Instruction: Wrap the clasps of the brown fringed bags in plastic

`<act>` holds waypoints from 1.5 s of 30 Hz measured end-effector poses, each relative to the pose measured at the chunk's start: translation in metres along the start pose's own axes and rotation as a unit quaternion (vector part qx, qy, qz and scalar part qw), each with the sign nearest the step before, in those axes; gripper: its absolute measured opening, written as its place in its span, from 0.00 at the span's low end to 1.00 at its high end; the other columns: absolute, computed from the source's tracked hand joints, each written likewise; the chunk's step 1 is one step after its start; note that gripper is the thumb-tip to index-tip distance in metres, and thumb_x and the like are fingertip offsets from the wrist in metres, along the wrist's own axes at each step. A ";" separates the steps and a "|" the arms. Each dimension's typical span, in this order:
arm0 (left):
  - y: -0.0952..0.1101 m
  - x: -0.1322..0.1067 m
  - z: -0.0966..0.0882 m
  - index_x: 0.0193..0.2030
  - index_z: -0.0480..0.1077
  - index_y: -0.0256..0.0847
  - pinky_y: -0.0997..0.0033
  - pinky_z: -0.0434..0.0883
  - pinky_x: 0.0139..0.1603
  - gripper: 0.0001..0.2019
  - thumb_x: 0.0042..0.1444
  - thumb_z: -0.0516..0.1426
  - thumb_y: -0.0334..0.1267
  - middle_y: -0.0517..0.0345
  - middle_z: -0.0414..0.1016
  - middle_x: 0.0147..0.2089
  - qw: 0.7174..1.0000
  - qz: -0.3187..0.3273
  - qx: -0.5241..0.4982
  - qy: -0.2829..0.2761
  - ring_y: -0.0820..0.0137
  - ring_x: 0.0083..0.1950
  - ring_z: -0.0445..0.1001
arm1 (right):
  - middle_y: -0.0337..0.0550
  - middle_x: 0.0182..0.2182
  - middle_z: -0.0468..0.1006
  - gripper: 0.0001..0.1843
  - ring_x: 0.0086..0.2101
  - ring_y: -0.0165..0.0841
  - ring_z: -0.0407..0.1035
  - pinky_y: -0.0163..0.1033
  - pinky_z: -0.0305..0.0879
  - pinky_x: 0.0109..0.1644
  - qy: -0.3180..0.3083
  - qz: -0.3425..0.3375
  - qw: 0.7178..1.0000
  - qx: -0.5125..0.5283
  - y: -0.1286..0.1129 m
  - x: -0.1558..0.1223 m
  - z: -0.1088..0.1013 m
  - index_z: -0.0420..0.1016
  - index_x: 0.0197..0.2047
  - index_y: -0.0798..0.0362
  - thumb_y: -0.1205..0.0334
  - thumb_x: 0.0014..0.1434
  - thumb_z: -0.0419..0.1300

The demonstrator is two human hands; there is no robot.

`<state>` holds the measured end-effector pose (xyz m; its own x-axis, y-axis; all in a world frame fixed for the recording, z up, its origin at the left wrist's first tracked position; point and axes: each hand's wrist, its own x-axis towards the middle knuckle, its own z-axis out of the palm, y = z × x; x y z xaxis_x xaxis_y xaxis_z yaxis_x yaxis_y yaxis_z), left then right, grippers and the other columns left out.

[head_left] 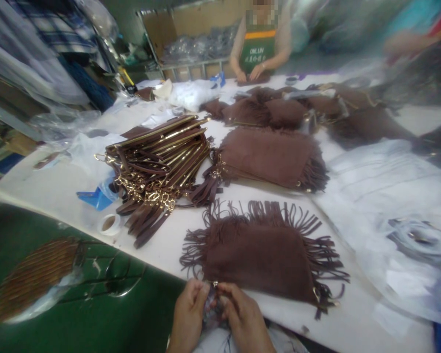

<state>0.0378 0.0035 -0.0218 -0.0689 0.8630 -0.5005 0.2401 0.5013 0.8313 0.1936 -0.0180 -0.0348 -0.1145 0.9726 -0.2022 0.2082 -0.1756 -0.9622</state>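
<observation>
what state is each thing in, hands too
front bag, lying flat, fringe splayed
left hand, fingers curled at its near left corner
right hand, likewise; exact grip unclear
rear bags, stacked flat
gold-edged bags, piled, fanned
tape roll, lying flat
white sheet, rumpled

The 1 view comes from the person's head, facing forward and tilted down across a white table [44,190]. The left hand [188,314] and right hand [244,314] sit nearest — at the bottom edge, seen from above and behind. The tabletop recedes toward a co-worker [257,54], far off at the top — green floor [143,314] fills the lower left.
</observation>
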 end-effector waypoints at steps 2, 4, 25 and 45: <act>-0.003 -0.001 0.000 0.34 0.68 0.41 0.70 0.68 0.35 0.17 0.60 0.53 0.53 0.58 0.75 0.30 0.999 0.020 0.038 0.000 0.65 0.32 0.73 | 0.43 0.40 0.81 0.14 0.36 0.35 0.76 0.35 0.69 0.42 0.008 -0.027 0.999 -0.036 0.001 -0.001 0.001 0.72 0.49 0.49 0.63 0.65 0.49; -0.004 -0.002 0.000 0.34 0.68 0.41 0.70 0.67 0.37 0.16 0.60 0.52 0.53 0.58 0.75 0.31 0.996 0.036 0.077 0.003 0.64 0.34 0.73 | 0.43 0.40 0.81 0.13 0.38 0.35 0.76 0.34 0.68 0.42 0.006 -0.052 0.995 -0.085 0.001 -0.001 0.002 0.71 0.49 0.49 0.64 0.65 0.49; 0.002 -0.007 -0.004 0.43 0.72 0.36 0.66 0.72 0.36 0.28 0.47 0.62 0.60 0.51 0.78 0.34 0.980 -0.111 -0.159 -0.052 0.63 0.34 0.75 | 0.35 0.26 0.76 0.06 0.23 0.33 0.74 0.38 0.52 0.26 0.049 -0.129 0.910 -0.391 0.000 0.015 0.005 0.61 0.39 0.49 0.70 0.64 0.50; 0.030 -0.002 0.031 0.24 0.65 0.39 0.75 0.63 0.21 0.09 0.42 0.62 0.39 0.61 0.70 0.19 0.953 -0.143 -0.256 0.074 0.73 0.19 0.67 | 0.40 0.28 0.80 0.12 0.25 0.34 0.76 0.33 0.61 0.26 0.050 -0.062 0.975 -0.207 0.005 0.004 0.000 0.65 0.45 0.50 0.55 0.69 0.43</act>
<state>0.0750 0.0147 -0.0028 -0.2051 0.6667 -0.7166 -0.3098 0.6503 0.6937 0.1945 -0.0154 -0.0405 -0.0724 0.9961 -0.0498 0.5758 0.0009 -0.8176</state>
